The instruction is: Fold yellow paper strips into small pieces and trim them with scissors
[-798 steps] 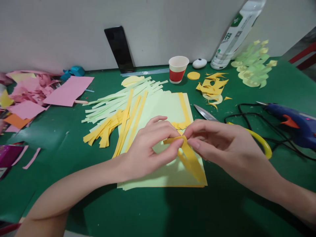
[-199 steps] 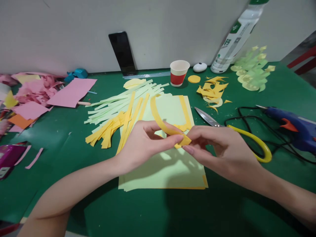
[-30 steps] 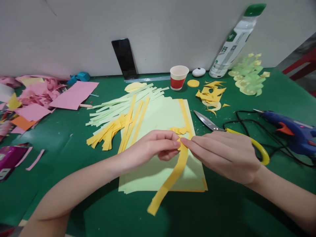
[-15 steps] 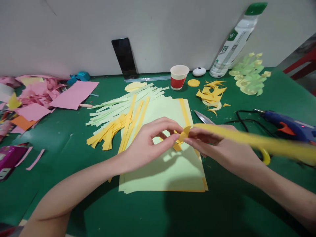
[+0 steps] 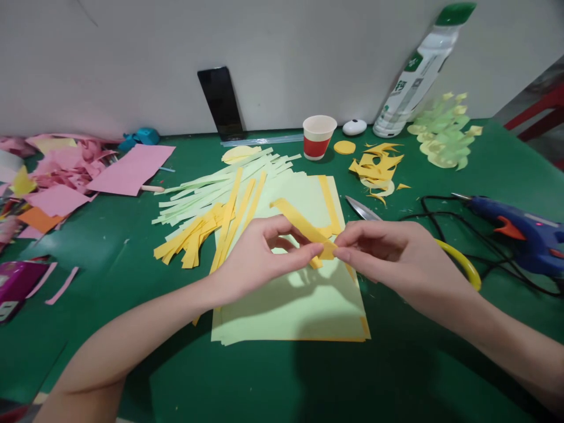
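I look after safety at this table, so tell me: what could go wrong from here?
The right hand hides part of the scissors, so it might get nicked. The glue gun shows a small light; if that means power, its nozzle may be hot. The yellow strip, pinched between the left hand and right hand, could slip or crease.

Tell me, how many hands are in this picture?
2: the left hand and, across from it, the right hand, both pinching the yellow strip above the pale green paper. No other hand shows.

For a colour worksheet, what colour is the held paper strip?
The strip is yellow in the head view.
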`<state>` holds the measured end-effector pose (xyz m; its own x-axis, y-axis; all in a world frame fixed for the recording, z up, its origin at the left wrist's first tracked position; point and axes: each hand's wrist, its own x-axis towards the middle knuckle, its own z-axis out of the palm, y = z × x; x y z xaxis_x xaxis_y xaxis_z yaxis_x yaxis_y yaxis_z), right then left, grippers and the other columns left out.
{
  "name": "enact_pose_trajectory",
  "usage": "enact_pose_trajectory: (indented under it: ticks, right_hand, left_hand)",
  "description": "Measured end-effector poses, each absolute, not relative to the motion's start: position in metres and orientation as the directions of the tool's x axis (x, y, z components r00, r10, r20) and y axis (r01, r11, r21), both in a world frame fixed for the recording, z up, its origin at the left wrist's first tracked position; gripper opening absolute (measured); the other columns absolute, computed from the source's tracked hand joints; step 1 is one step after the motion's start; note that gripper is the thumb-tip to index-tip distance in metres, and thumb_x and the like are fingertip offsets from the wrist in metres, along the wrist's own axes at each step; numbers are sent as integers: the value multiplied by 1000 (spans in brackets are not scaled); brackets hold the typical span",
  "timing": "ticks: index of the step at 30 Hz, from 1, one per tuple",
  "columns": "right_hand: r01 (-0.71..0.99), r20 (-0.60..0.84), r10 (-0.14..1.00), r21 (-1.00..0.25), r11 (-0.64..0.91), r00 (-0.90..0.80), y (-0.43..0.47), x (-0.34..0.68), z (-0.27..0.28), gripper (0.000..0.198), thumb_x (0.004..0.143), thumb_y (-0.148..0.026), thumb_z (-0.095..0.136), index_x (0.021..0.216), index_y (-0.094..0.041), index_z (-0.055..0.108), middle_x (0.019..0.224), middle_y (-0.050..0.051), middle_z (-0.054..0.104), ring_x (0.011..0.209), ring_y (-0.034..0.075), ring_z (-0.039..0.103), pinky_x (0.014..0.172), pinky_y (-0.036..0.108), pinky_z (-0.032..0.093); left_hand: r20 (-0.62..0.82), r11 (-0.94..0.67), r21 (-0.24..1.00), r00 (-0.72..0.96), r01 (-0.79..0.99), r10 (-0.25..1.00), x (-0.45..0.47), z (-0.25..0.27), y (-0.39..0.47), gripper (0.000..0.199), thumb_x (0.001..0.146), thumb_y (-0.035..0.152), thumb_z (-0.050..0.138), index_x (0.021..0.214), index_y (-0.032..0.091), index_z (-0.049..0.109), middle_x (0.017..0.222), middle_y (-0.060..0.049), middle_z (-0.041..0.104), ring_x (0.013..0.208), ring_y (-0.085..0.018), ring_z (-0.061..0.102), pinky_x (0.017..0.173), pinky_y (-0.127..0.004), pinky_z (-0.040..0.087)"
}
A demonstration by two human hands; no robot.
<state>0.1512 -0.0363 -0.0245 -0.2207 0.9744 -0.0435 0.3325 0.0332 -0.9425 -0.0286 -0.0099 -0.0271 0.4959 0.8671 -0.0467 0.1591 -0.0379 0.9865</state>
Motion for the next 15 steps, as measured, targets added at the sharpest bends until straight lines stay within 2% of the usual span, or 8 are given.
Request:
enact_pose_trajectory:
  ticks: [3,5,7,9,11,15]
  right_hand:
    - [345,62,974,-928,136,-218,-38,149,-22,15,75,-22,55,61,-18,59,57,-1,59,48,8,48,41,19,35]
    - [416,199,957,-868,271,-210,-39,148,-22,16,77,-16,52,63,-19,59,57,-1,59,47,8,49,41,19,36]
    - [521,406,889,-723,454,-212,-41,148,-25,13,78,-13,52,69,-19,60,58,-1,60,46,8,49,43,20,39]
    - [613,576,776,-524,591,-256,-43,148,-28,7,78,-14,57,78,-19,62,62,1,64,44,9,48,42,22,39]
    - [669,652,685,-354,653,-323,-45,149,-31,7,78,-15,60,84,-19,63,69,4,68,44,9,52,42,24,39]
    - [735,703,575,-111,669,-417,-44,151,-33,10,84,-16,56,85,-19,65,70,4,73,53,13,64,44,24,43]
  left_hand:
    - [-69,23,995,507,98,859,-29,-26,-10,6,74,20,66,73,14,64,70,1,63,59,-6,54,54,-16,47]
    - [-91,74,996,502,55,860,-29,-26,-9,8,74,21,66,74,14,64,71,1,63,58,-6,55,54,-17,49]
    - [-86,108,994,501,-14,861,-29,-28,-9,8,74,22,66,75,14,64,70,0,63,57,-7,56,53,-17,49]
    - [-56,118,989,506,-90,860,-29,-30,-10,7,75,22,66,75,15,64,69,0,63,57,-7,57,52,-16,50]
    - [-49,133,983,516,-127,855,-28,-31,-11,7,75,22,66,75,15,64,68,0,63,58,-7,57,51,-16,50]
    - [-95,178,978,527,-108,845,-26,-31,-12,7,75,21,65,75,14,63,67,0,61,58,-8,56,49,-17,49]
